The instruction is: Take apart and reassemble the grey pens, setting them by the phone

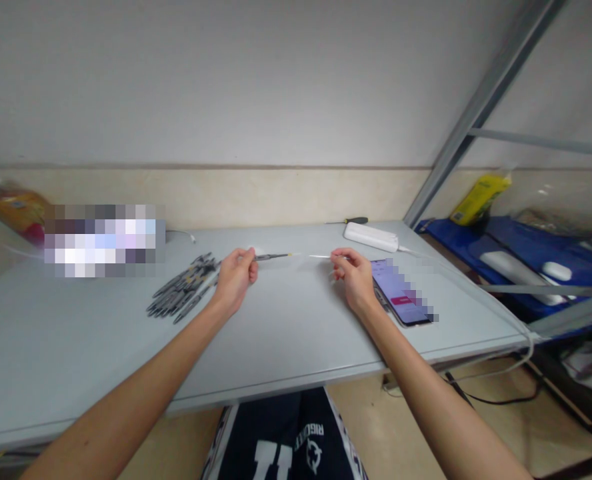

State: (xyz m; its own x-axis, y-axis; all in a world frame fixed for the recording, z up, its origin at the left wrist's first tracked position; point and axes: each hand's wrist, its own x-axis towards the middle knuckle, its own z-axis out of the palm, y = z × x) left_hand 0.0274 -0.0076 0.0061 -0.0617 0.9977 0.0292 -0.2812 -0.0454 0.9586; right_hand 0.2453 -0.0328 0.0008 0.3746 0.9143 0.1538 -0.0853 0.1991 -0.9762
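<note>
The grey bench [286, 333] is carrying everything, and the work is going on above its middle. A phone [401, 293] is lying toward the right edge, just beside the right hand [353, 277]. A pile of dark pens [183, 290] is lying toward the left, just beside the left hand [236, 277].

The left hand is pinching a dark pen barrel [273, 256] tightly between thumb and fingers, with its tip pointing right. The right hand is pinching a thin pale refill [320, 256] that is pointing left.

Both parts are hanging above the bench, nearly in line, with their ends apart. I judge this to be the stage where barrel and refill are separate. Joining them would be calling for steady, straight alignment.
</note>
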